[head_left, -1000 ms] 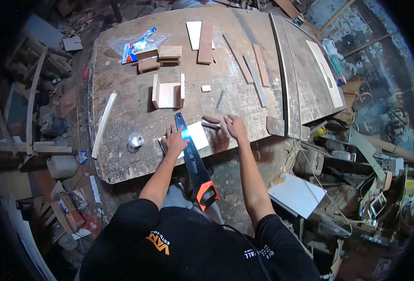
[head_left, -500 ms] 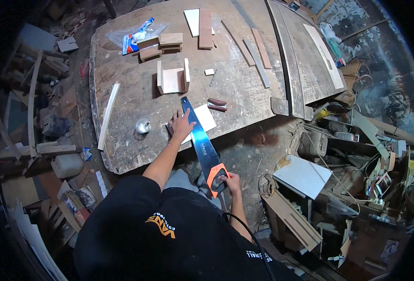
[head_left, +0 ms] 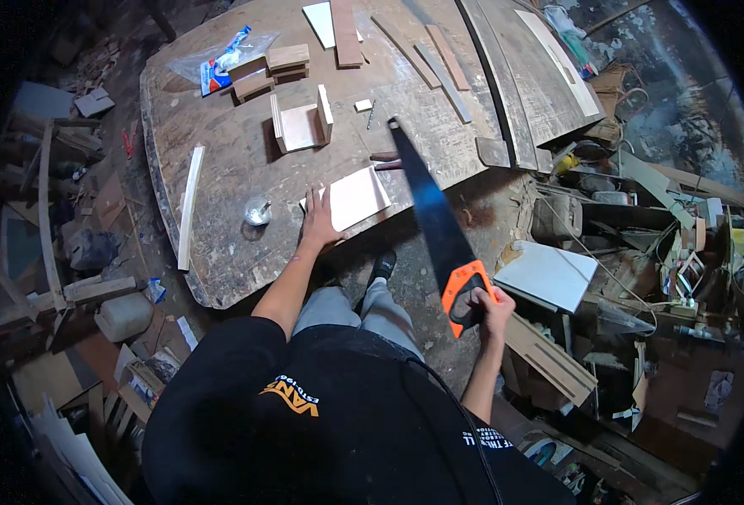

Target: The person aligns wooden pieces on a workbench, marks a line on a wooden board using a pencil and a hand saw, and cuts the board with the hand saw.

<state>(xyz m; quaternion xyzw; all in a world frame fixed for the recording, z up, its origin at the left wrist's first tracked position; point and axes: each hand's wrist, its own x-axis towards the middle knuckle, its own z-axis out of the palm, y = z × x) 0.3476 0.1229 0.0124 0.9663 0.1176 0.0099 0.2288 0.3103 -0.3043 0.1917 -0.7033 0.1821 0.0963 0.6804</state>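
My right hand (head_left: 496,313) is closed around the orange and black handle of a handsaw (head_left: 432,202). The saw's dark blade points up and to the left, off the table's near edge, apart from the board. A pale, flat rectangular board (head_left: 359,199) lies along that edge. On its left end my left hand (head_left: 319,223) lies flat with the fingers stretched out. Just beyond the board's right end is a dark brown object (head_left: 385,161), partly behind the saw. A U-shaped wooden piece (head_left: 303,126) stands farther back on the table.
The worn wooden table (head_left: 229,181) also bears a clear glass jar (head_left: 257,211), a pale strip (head_left: 191,209), small joined wood blocks (head_left: 288,59), a plastic packet (head_left: 217,72) and several long strips. Scrap wood and a white panel (head_left: 546,273) crowd the floor at right.
The saw has swung right, away from the board, with my right hand moving right and slightly up. My left hand has come off the blade and rests on the board.
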